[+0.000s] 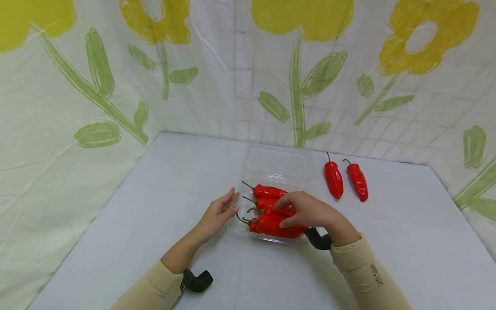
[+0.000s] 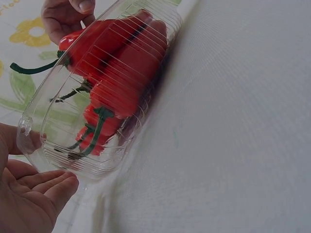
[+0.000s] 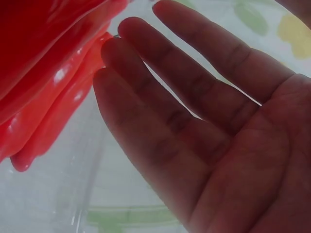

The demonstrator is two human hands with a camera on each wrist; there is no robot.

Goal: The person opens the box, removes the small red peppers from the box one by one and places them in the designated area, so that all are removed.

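Several red peppers point(image 1: 271, 224) with green stems lie side by side in a clear plastic clamshell box point(image 1: 242, 228), whose lid point(image 1: 277, 161) is folded back away from me. My left hand point(image 1: 221, 213) is at the box's left end, its fingers fairly straight and beside the wall; in the left wrist view the fingertips point(image 2: 70, 177) appear to touch the plastic. Over the right half of the peppers hovers my right hand point(image 1: 308, 209), fingers loosely bent and apart, with nothing visible in its grasp. The right wrist view shows its spread fingers point(image 3: 194, 82) beside the peppers point(image 3: 43, 92).
Two more red peppers lie on the white table to the right of the lid, one pepper point(image 1: 333, 180) left of the other pepper point(image 1: 358, 181). Behind the table point(image 1: 174, 172) hangs a white curtain point(image 1: 221, 103) printed with yellow flowers.
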